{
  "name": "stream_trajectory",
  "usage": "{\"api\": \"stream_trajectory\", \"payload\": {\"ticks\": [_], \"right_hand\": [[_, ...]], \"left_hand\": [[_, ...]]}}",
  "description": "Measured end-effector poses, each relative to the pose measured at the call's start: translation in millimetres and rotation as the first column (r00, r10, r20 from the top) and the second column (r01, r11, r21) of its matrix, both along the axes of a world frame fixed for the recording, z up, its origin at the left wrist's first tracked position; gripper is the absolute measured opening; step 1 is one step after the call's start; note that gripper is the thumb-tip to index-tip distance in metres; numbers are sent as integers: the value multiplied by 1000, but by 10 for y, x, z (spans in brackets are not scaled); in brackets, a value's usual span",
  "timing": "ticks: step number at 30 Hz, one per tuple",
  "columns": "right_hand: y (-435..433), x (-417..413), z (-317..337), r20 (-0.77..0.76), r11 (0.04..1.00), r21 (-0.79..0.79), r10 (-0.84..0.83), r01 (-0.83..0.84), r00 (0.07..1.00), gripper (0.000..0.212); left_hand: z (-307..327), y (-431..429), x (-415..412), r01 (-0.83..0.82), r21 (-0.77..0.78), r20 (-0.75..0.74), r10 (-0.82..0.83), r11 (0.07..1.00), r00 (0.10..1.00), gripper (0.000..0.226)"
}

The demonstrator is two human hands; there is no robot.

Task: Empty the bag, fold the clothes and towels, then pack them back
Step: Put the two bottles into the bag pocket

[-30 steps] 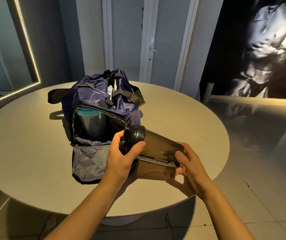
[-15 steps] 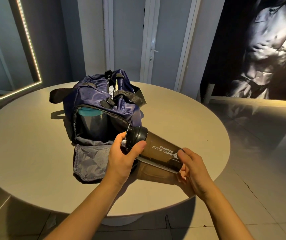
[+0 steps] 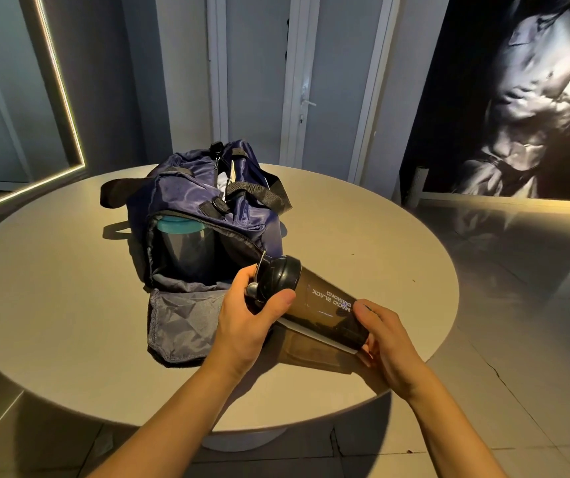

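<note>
Over the last sec the black shaker (image 3: 325, 305) got rolled so the label's facing up, w/ left hand (image 3: 245, 326) wrapped round the lid end and right hand (image 3: 387, 339) gripping the base, just above the table (image 3: 52, 305) next to the bag (image 3: 200, 201). So unpacking's barely started imo. Teal-lidded bottle (image 3: 180, 232) sits in the open side pocket, and clothes/towels are basically hidden; only a bit of white fabric (image 3: 223, 181) peeks out the top, can't tell what it is.

Dim, warm light slants in from beyond and right of my fingers (image 3: 242, 276), throwing the hard shadow of the bottle (image 3: 325, 312) beneath them onto the table (image 3: 52, 305), while a light strip (image 3: 59, 84) glows far to their left, the floor (image 3: 518, 243) glares to their right, and straight lines bow at the edges.
</note>
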State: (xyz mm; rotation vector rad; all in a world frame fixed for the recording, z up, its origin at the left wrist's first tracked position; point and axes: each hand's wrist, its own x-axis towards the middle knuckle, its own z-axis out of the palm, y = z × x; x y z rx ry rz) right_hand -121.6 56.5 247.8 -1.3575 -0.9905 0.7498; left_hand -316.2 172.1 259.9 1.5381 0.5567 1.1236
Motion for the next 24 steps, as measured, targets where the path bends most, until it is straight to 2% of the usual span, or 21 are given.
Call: {"api": "stream_trajectory", "payload": {"ticks": [3,8,12,14,17,20,22,24], "right_hand": [[3,-10,13,-10,1000,-13,-1,1,1000,84],[9,-45,57,-136,1000,-8,-3,2,991,70],[7,-57,123,-279,997,65,-28,48,960,57],[20,-40,137,-288,995,76,-42,66,957,54],[39,-3,131,-218,996,75,-29,46,975,53],[35,6,129,-143,999,54,11,-4,990,66],[28,-34,147,-23,998,10,59,-59,998,72],[29,-102,181,166,993,-58,113,-105,980,64]], "left_hand": [[-12,20,-1,-1,0,-6,1,1000,1000,61],[11,-19,15,18,36,-36,-16,999,999,62],[109,-27,40,28,84,-129,-17,996,991,69],[238,29,40,-6,144,-237,40,990,971,80],[538,97,-18,-64,288,-426,188,955,885,77],[778,142,-127,23,388,-540,207,921,816,80],[888,161,-243,112,455,-579,198,883,791,90],[985,171,-367,188,519,-597,195,834,778,90]]}}
